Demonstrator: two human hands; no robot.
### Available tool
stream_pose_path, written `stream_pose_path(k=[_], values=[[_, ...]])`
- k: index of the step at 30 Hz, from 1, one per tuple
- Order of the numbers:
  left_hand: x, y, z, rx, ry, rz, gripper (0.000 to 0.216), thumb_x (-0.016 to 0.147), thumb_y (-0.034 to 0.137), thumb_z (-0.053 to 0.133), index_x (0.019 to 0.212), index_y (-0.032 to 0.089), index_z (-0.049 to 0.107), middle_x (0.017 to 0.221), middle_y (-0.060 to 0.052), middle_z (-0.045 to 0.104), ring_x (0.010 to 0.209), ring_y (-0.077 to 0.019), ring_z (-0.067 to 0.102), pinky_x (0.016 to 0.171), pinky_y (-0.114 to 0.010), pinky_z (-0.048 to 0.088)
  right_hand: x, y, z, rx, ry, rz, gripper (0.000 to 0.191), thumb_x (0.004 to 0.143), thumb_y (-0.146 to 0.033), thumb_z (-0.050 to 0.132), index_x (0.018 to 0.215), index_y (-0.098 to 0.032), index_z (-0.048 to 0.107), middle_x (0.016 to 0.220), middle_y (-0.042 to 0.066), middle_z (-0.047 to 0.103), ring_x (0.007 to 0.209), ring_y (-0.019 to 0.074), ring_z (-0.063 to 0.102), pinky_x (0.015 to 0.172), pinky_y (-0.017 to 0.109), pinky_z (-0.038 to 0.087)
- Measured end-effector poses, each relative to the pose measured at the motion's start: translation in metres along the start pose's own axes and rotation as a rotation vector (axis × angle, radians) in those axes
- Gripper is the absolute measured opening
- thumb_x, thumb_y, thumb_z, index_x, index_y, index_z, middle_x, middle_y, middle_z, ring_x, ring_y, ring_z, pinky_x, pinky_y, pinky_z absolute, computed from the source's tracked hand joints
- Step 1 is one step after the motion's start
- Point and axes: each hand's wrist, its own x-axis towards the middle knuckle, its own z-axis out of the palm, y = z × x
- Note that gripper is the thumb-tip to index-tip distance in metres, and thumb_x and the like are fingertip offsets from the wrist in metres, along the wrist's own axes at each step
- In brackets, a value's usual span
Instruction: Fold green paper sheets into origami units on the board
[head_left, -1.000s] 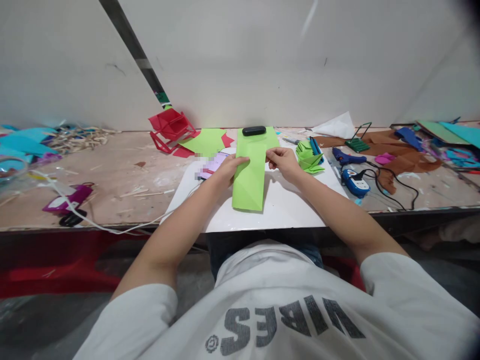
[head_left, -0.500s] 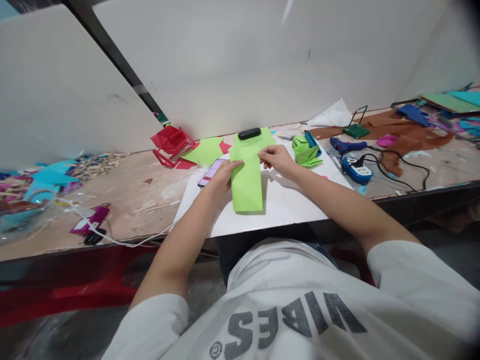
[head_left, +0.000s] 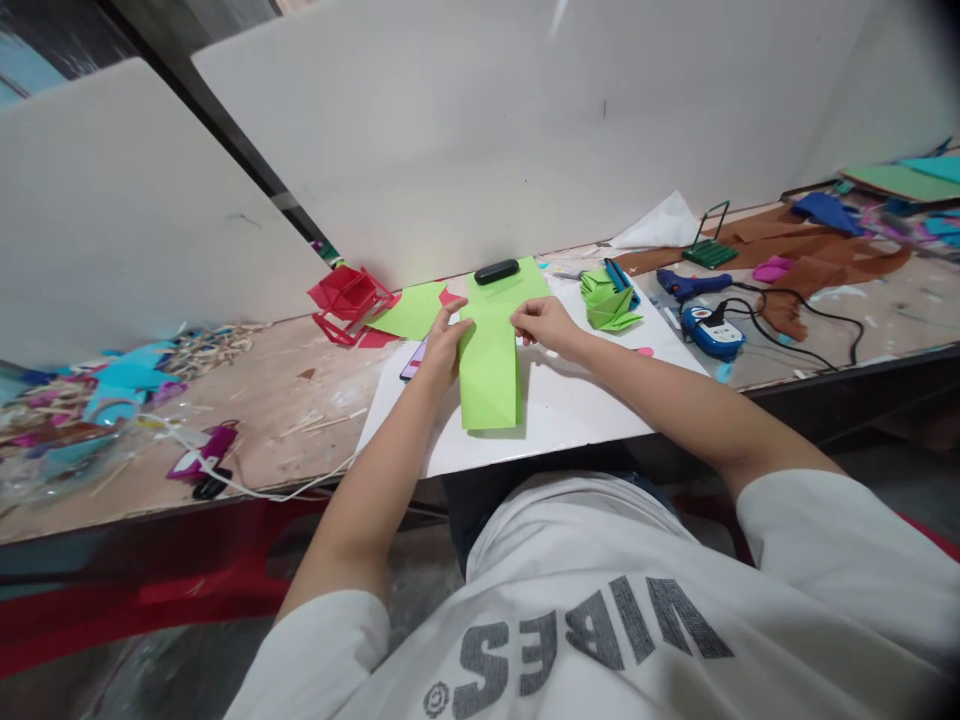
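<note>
A folded strip of light green paper (head_left: pixel 489 385) stands out over the white board (head_left: pixel 585 410) in front of me. My left hand (head_left: pixel 445 345) is at its left edge, thumb against the paper and index finger lifted apart; its other fingers are partly hidden. Thumb and fingertips of my right hand (head_left: pixel 546 325) pinch the right edge. Beyond the strip lies another green sheet (head_left: pixel 531 280) with a black oblong case (head_left: pixel 496 271) on it. A phone (head_left: pixel 411 362) is partly covered by my left hand.
Folded green paper shapes (head_left: pixel 609 303) sit at right, near a blue glue gun (head_left: pixel 694 285) and a blue power socket (head_left: pixel 714 333) with black cables. To the left are a red paper model (head_left: pixel 347 300), a purple device (head_left: pixel 204 452) with a white cable, and scattered sticks (head_left: pixel 217 350).
My left thumb has slid back toward the strip's left edge, and its index finger has risen. My right hand has shifted slightly down along the right edge. The camera view has turned a little.
</note>
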Motion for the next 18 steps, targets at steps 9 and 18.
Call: stream_pose_path(k=[9, 18], values=[[0.0039, -0.0020, -0.0008, 0.012, -0.037, 0.056, 0.050, 0.060, 0.039, 0.103, 0.100, 0.023, 0.078, 0.076, 0.003, 0.078, 0.066, -0.0150, 0.072, 0.068, -0.027, 0.058, -0.0060, -0.0059, 0.0008, -0.044, -0.040, -0.025, 0.031, 0.090, -0.003, 0.076, 0.064, -0.019, 0.071, 0.054, -0.003, 0.068, 0.045, 0.0090, 0.058, 0.047, 0.019, 0.045], [-0.0017, 0.0037, -0.0014, 0.099, -0.052, 0.071, 0.046, 0.056, 0.042, 0.104, 0.093, 0.022, 0.086, 0.077, 0.000, 0.076, 0.074, -0.0193, 0.071, 0.076, -0.034, 0.060, -0.0069, -0.0005, 0.0062, -0.116, -0.104, -0.048, 0.031, 0.092, -0.005, 0.079, 0.067, -0.020, 0.071, 0.054, -0.003, 0.069, 0.045, 0.0096, 0.059, 0.047, 0.019, 0.046]])
